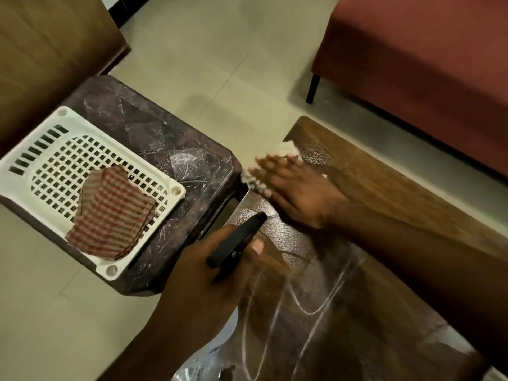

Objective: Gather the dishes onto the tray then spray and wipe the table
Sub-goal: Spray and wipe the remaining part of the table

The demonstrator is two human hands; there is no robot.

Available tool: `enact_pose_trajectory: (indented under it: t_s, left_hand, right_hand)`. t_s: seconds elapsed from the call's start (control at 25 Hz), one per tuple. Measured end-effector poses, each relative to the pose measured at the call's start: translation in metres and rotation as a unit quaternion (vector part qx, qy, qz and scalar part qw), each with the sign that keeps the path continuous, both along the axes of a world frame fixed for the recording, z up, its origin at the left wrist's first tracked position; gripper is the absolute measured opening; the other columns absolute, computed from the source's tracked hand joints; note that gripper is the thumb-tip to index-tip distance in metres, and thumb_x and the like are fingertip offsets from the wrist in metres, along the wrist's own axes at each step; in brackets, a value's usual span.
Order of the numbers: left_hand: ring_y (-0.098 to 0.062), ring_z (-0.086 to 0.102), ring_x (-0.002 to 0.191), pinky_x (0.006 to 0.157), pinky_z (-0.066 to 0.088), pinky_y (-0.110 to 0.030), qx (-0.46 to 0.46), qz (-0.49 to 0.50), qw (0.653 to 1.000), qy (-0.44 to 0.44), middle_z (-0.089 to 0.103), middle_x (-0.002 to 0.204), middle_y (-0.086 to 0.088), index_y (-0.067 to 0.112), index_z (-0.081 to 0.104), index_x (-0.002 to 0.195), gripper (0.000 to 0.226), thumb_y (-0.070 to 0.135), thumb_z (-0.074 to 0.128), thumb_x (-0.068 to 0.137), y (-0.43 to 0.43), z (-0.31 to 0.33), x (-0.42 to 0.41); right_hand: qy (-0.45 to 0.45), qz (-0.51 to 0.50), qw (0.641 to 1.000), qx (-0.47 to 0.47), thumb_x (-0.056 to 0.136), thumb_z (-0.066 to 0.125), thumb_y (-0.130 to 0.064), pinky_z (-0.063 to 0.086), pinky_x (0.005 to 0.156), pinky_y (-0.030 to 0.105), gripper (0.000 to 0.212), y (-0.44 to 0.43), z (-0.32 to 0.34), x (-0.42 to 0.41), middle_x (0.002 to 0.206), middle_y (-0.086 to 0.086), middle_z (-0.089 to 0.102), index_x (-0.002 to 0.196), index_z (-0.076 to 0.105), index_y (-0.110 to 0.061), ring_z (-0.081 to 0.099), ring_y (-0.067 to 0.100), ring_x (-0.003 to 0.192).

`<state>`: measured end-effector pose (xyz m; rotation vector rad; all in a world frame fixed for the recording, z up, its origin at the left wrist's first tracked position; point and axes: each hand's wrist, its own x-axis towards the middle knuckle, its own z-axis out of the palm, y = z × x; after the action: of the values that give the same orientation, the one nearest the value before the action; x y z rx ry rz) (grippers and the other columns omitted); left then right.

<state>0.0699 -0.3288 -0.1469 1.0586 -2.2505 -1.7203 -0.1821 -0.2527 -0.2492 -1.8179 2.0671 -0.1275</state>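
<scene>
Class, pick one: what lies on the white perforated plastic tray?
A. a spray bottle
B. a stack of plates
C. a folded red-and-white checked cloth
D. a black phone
C: a folded red-and-white checked cloth lies on the white perforated plastic tray; no dishes or bottle are on it.

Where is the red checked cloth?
The red checked cloth lies folded on the white tray, left of both hands, atop the dark stool.

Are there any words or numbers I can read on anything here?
None can be read.
Plastic bag: a dark mark near the bottom edge, too blurred to read.
Phone in the left hand: no text shows.
Tray, checked cloth, table: no writing.
</scene>
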Motion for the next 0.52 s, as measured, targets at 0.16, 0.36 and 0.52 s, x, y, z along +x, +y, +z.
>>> enact_pose_trajectory:
  t_s: [0.16,0.36,0.52]
  left_hand:
    - [-0.021,0.066,0.056,0.06,0.055,-0.035,-0.026,-0.003,1.0,0.003,0.065,0.066,-0.007,0.03,0.069,0.094,0.013,0.043,0.07,0.095,-0.003,0.001,-0.002]
    - [-0.025,0.064,0.052,0.057,0.056,-0.044,-0.011,0.001,1.0,-0.01,0.064,0.065,-0.012,0.029,0.072,0.094,0.011,0.04,0.071,0.095,0.002,0.002,-0.001]
    - [-0.026,0.067,0.059,0.062,0.057,-0.042,0.004,-0.029,0.999,-0.023,0.066,0.067,-0.012,0.027,0.073,0.094,0.015,0.042,0.07,0.096,0.004,-0.002,0.004]
  right_hand:
    - [0.006,-0.353,0.936,-0.008,0.114,0.023,-0.049,0.01,0.133,0.053,0.062,-0.014,-0.009,-0.077,0.178,0.008,0.012,0.17,0.017,-0.025,0.009,0.031,0.165]
    - [0.003,-0.214,0.976,0.03,0.111,0.013,-0.057,0.007,0.133,0.05,0.063,0.094,0.001,-0.024,0.179,0.001,0.009,0.171,0.005,-0.035,0.007,0.023,0.165]
    - [-0.006,-0.312,0.95,0.024,0.11,0.016,-0.058,0.009,0.133,0.05,0.063,0.135,-0.004,-0.048,0.179,-0.001,0.008,0.17,0.01,-0.037,0.006,0.021,0.166]
